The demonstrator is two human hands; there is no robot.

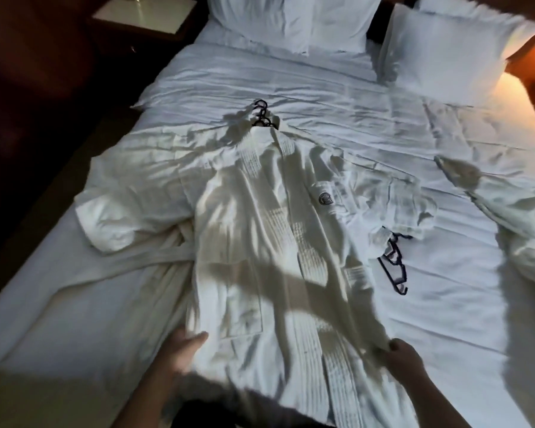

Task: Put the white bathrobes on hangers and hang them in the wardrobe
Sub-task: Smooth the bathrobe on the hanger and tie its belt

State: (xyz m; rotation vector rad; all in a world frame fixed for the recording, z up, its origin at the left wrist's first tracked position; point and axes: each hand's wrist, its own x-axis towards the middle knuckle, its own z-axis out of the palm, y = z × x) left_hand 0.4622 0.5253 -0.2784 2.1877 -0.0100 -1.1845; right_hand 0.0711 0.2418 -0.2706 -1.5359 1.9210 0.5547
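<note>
Fingers point(395, 346) of the right hand point(403, 358) are noted curled tight on the lower right edge of the white waffle-textured fabric bathrobe point(269, 217). The left hand point(179, 353) is clamped on the opposite edge, thumb on top, its other fingers hidden beneath the cloth. The robe is laid face-up along the middle of the white-sheeted bed point(383, 103), hem at the foot edge, collar fitted on black plastic hangers point(262, 114). The fabric is judged soft, limp and moderately heavy. Lifting is best done by the hanger hooks, as a hem grip would let it sag.
</note>
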